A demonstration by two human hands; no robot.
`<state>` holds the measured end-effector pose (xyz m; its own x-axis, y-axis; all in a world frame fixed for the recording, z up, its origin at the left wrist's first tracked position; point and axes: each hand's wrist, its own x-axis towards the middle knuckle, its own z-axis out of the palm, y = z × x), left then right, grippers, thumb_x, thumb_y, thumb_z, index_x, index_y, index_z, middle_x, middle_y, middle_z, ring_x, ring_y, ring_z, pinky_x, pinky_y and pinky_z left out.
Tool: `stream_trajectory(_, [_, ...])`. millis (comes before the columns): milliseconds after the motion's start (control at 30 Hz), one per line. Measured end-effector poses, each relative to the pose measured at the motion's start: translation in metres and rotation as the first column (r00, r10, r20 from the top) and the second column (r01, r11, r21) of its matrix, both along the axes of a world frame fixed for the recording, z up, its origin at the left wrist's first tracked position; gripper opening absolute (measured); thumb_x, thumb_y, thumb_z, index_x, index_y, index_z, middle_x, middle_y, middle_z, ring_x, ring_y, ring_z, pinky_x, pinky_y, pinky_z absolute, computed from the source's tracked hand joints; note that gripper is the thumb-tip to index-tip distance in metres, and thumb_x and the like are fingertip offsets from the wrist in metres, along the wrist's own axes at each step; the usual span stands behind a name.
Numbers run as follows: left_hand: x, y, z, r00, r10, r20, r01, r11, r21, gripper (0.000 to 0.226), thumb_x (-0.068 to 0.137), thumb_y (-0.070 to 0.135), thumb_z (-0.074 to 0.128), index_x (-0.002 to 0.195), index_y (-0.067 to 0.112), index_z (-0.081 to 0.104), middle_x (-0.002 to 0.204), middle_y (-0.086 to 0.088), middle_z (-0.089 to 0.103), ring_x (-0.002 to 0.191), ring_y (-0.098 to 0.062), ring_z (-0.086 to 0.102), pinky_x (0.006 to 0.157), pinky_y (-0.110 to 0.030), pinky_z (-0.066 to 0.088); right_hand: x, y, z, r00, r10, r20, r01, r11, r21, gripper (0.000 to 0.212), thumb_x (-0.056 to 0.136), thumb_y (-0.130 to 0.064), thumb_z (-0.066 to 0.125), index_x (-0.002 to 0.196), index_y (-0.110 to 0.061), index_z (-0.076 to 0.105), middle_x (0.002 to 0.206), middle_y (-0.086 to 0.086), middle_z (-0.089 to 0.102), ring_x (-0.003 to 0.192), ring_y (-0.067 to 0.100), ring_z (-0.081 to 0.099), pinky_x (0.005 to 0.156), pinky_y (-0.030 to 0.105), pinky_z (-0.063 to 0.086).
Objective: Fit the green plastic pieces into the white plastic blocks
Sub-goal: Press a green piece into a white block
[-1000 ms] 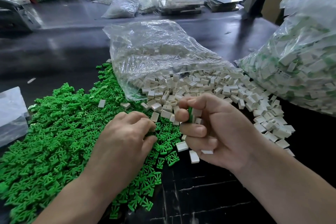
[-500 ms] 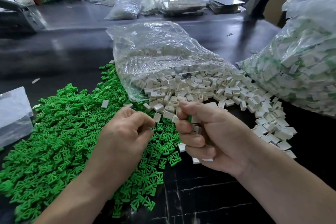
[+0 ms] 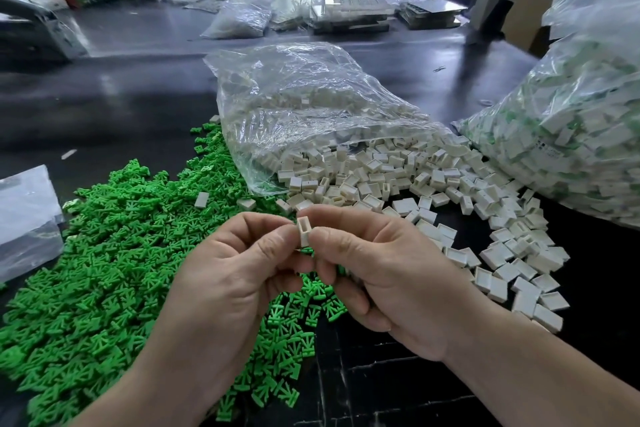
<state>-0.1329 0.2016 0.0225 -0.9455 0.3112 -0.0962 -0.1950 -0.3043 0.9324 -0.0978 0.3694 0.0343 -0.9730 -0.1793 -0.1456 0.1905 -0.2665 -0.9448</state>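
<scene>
Green pieces [image 3: 104,270]: small flat branched mouldings, heaped at near left on the dark desk [image 3: 381,392]. They are judged light and stiff, with thin prongs that could bend if forced.
Block [image 3: 304,231]: one white hollow rectangular shell, slot upward, pinched above the heap between the fingers [image 3: 266,222] of the left hand [image 3: 221,281] and right hand [image 3: 391,274]. It is smooth, likely slippery, and best gripped by its flat side walls. Whether a green piece is seated beneath cannot be told.
White blocks [image 3: 433,191]: loose pile, spilled beyond from a crinkled clear bag [image 3: 311,97].
Second bag [image 3: 581,121]: full, far right.
</scene>
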Motion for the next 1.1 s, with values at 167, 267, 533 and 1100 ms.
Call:
stream_trajectory(167, [0.009, -0.002, 0.006, 0.970, -0.061, -0.236, -0.030, 0.931, -0.363, 0.026, 0.076, 0.046, 0.075, 0.088, 0.023, 0.073, 0.073, -0.003, 0.071, 0.064, -0.013, 0.064, 0.055, -0.023, 0.051, -0.001, 0.003, -0.001, 1.000, -0.010, -0.018, 0.011, 0.999, 0.049, 0.010, 0.096, -0.023, 0.066, 0.096, -0.016, 0.073, 0.068, 0.002, 0.058, 0.040, 0.009, 0.039, 0.033, 0.015, 0.026])
stream_trajectory(267, [0.006, -0.015, 0.008, 0.831, -0.167, -0.530, -0.327, 0.625, -0.709, 0.022, 0.084, 0.059, 0.061, 0.087, 0.038, 0.069, 0.075, 0.014, 0.067, 0.066, -0.004, 0.062, 0.051, -0.015, 0.046, -0.001, 0.006, 0.000, 1.000, -0.005, 0.014, 0.005, 1.000, -0.003, 0.010, 0.098, -0.020, 0.064, 0.091, -0.013, 0.066, 0.078, 0.006, 0.068, 0.041, 0.010, 0.039, 0.034, 0.015, 0.027])
stream_trajectory(533, [-0.010, -0.030, 0.006, 0.825, -0.429, -0.368, -0.443, -0.088, -0.892, 0.046, 0.087, 0.070, 0.033, 0.112, 0.040, 0.058, 0.094, 0.021, 0.050, 0.077, 0.000, 0.045, 0.068, -0.027, 0.039, -0.005, 0.012, -0.003, 0.996, -0.041, 0.076, 0.050, 0.991, -0.121, 0.015, 0.092, -0.007, 0.067, 0.081, -0.018, 0.066, 0.074, 0.008, 0.058, 0.042, 0.011, 0.038, 0.032, 0.015, 0.024])
stream_trajectory(1100, [-0.007, -0.016, 0.005, 0.999, 0.012, -0.036, -0.017, 0.991, -0.135, 0.024, 0.064, 0.030, 0.076, 0.085, 0.019, 0.077, 0.089, -0.018, 0.075, 0.070, -0.024, 0.073, 0.049, -0.025, 0.054, -0.003, 0.012, -0.003, 0.997, -0.027, 0.068, 0.028, 1.000, -0.001, 0.021, 0.095, -0.013, 0.067, 0.079, -0.022, 0.077, 0.076, 0.006, 0.066, 0.044, 0.010, 0.042, 0.035, 0.016, 0.027])
